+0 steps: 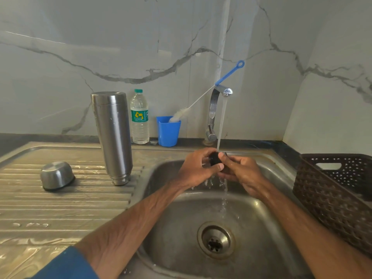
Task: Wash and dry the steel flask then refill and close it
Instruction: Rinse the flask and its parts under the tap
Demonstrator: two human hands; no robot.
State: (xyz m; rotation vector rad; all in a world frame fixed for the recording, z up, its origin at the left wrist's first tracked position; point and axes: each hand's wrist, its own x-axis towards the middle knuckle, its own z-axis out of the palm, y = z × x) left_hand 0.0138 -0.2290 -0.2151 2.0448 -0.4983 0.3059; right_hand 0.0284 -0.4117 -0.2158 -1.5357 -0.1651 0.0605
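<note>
The steel flask (pixel 112 135) stands upside down, mouth down, on the ribbed draining board (pixel 60 202). Its steel cup lid (pixel 57 175) lies upside down to the left of it. Over the sink (pixel 181 228), my left hand (pixel 198 168) and my right hand (pixel 240 174) together hold a small black stopper (pixel 215 159) under the stream from the running tap (pixel 218 109). Fingers of both hands curl round the stopper and hide most of it. Water drips from my hands into the basin.
A plastic water bottle (pixel 139 117) and a blue cup (pixel 168 130) holding a bottle brush (pixel 203 99) stand against the marble wall. A brown plastic basket (pixel 338 196) sits to the right of the sink. The drain (pixel 215 240) is below my hands.
</note>
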